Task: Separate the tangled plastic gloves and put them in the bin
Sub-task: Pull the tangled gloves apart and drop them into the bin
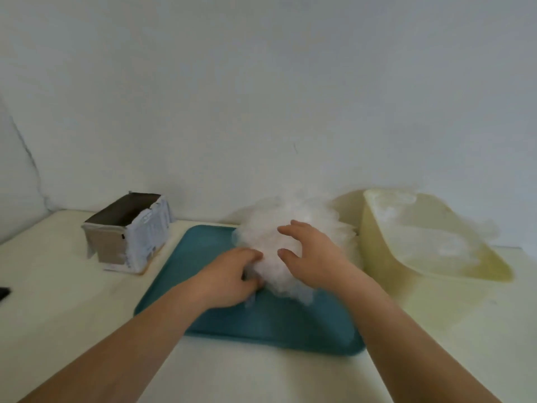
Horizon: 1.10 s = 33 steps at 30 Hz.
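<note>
Head: one glove pile [293,228] on one tray [276,324], one bin [386,257]; left fingers [252,254] pinch pile, right fingers [288,230] spread.

Table [72,309] with tray [276,324], box [128,237], bin [380,251]

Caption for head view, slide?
Left hand grips, right hand spreads over tangled glove pile on teal tray; yellow bin beside.

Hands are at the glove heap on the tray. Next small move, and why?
Probably close the right hand on a top tuft of the tangled white plastic glove pile and lift it away: it is spread open, holding nothing, while the left hand grips the pile's near edge on the teal plastic tray. The pale yellow plastic bin waits alongside.
</note>
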{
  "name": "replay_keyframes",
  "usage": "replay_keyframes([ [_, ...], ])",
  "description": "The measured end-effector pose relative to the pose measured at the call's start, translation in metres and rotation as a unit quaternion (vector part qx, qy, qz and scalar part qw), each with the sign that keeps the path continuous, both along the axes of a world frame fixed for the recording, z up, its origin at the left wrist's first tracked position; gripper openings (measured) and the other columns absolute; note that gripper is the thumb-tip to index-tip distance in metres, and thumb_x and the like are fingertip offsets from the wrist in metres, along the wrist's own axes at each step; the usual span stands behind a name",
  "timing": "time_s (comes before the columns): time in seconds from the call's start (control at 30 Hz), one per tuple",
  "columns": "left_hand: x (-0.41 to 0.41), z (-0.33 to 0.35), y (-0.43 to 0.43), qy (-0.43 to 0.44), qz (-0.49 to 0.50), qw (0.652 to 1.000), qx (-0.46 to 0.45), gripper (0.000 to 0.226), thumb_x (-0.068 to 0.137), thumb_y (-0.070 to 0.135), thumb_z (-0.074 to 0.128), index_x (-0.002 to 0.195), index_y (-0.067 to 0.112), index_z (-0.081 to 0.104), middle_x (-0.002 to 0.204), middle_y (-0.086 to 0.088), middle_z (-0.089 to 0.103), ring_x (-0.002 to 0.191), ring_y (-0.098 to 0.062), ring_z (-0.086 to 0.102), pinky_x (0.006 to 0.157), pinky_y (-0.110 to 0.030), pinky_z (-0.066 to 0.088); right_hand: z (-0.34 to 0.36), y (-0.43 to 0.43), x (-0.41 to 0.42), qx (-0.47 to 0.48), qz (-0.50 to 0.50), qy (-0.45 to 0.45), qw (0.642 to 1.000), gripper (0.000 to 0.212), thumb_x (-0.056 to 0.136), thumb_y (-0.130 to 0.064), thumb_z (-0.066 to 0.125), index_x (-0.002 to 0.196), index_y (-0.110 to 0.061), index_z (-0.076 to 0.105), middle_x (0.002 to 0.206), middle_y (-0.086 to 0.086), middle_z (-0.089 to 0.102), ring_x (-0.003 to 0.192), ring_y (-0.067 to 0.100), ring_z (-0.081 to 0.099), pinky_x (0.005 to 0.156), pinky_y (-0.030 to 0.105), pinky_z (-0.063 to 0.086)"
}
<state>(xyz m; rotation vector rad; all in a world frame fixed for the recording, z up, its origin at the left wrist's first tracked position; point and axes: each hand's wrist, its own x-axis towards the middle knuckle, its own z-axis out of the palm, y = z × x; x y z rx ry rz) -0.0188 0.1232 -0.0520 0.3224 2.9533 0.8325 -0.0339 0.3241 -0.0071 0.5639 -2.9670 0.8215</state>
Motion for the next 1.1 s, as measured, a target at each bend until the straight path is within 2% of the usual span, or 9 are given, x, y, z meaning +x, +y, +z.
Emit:
replay_keyframes([
  [0.2, -0.017, -0.008, -0.027, 0.061, 0.11, 0.984, 0.129, 0.034, 0.09, 0.061, 0.065, 0.089, 0.029, 0.076, 0.084, 0.018, 0.074, 0.079, 0.004, 0.066, 0.074, -0.026, 0.051, -0.024, -0.021, -0.022, 0.0, -0.078, 0.005, 0.997, 0.047, 0.094, -0.04, 0.068, 0.14, -0.031, 0.06, 0.143, -0.006, 0.059, 0.132, 0.019, 0.052, 0.115, 0.038, 0.042],
  [0.3, -0.022, -0.013, -0.029, 0.06, 0.124, 0.983, 0.124, 0.03, 0.088, 0.052, 0.073, 0.109, 0.031, 0.071, 0.103, 0.015, 0.068, 0.09, -0.005, 0.064, 0.082, -0.028, 0.051, -0.028, -0.024, -0.029, -0.005, -0.107, 0.006, 0.994, 0.034, 0.093, -0.035, 0.068, 0.126, -0.03, 0.069, 0.124, -0.005, 0.069, 0.11, 0.018, 0.063, 0.101, 0.035, 0.052],
  [0.43, -0.03, -0.019, -0.036, 0.081, 0.167, 0.975, 0.12, 0.056, 0.089, 0.047, 0.073, 0.138, 0.028, 0.056, 0.131, 0.002, 0.051, 0.12, -0.018, 0.053, 0.105, -0.04, 0.048, -0.026, -0.022, -0.032, -0.056, -0.11, -0.005, 0.992, 0.041, 0.088, -0.036, 0.076, 0.127, -0.033, 0.064, 0.093, -0.011, 0.062, 0.081, 0.006, 0.059, 0.072, 0.024, 0.049],
  [0.53, -0.032, -0.021, -0.038, 0.042, 0.184, 0.958, 0.217, 0.047, 0.086, 0.045, 0.079, 0.126, 0.025, 0.065, 0.126, 0.005, 0.066, 0.118, -0.017, 0.062, 0.104, -0.045, 0.053, -0.019, -0.016, -0.034, -0.076, -0.096, -0.015, 0.992, 0.047, 0.084, -0.04, 0.081, 0.127, -0.034, 0.064, 0.086, -0.01, 0.058, 0.075, 0.004, 0.056, 0.063, 0.018, 0.042],
  [0.67, -0.029, -0.014, -0.036, 0.055, 0.185, 0.911, 0.364, 0.012, 0.089, 0.01, 0.078, 0.096, 0.02, 0.076, 0.088, -0.001, 0.079, 0.085, -0.022, 0.075, 0.076, -0.036, 0.061, -0.009, -0.008, -0.03, -0.069, -0.078, -0.026, 0.994, 0.025, 0.082, -0.042, 0.083, 0.103, -0.032, 0.073, 0.075, -0.01, 0.057, 0.064, 0.004, 0.054, 0.06, 0.017, 0.04],
  [0.77, -0.027, 0.003, -0.039, 0.103, 0.197, 0.895, 0.387, 0.007, 0.092, 0.013, 0.076, 0.085, 0.014, 0.077, 0.083, -0.011, 0.074, 0.069, -0.009, 0.06, 0.065, -0.02, 0.051, 0.0, -0.008, -0.025, -0.038, -0.061, -0.021, 0.997, 0.021, 0.08, -0.045, 0.083, 0.093, -0.034, 0.071, 0.083, -0.012, 0.062, 0.074, 0.003, 0.058, 0.067, 0.02, 0.046],
  [0.87, -0.02, 0.024, -0.038, 0.13, 0.196, 0.868, 0.438, 0.006, 0.089, 0.016, 0.08, 0.085, 0.014, 0.076, 0.078, -0.001, 0.071, 0.07, -0.004, 0.061, 0.064, -0.013, 0.051, 0.004, -0.01, -0.022, -0.017, -0.056, -0.029, 0.998, 0.038, 0.076, -0.053, 0.084, 0.106, -0.035, 0.07, 0.102, -0.013, 0.068, 0.09, 0.001, 0.061, 0.083, 0.025, 0.055],
  [1.0, -0.01, 0.048, -0.037, 0.11, 0.149, 0.848, 0.496, 0.015, 0.087, 0.015, 0.08, 0.076, 0.017, 0.07, 0.077, 0.001, 0.068, 0.075, -0.01, 0.062, 0.073, -0.025, 0.049, 0.018, -0.011, -0.013, -0.092, -0.047, 0.018, 0.994, 0.091, 0.068, -0.067, 0.082, 0.147, -0.042, 0.046, 0.143, -0.022, 0.048, 0.123, 0.002, 0.049, 0.107, 0.031, 0.044],
  [1.1, -0.002, 0.058, -0.04, 0.021, 0.035, 0.831, 0.555, 0.014, 0.076, 0.019, 0.077, 0.073, 0.015, 0.063, 0.079, -0.01, 0.059, 0.078, -0.022, 0.058, 0.076, -0.039, 0.045, 0.034, -0.01, -0.002, -0.162, -0.006, 0.017, 0.987, 0.103, 0.063, -0.068, 0.083, 0.152, -0.052, 0.034, 0.149, -0.035, 0.037, 0.13, -0.007, 0.037, 0.111, 0.029, 0.033],
])
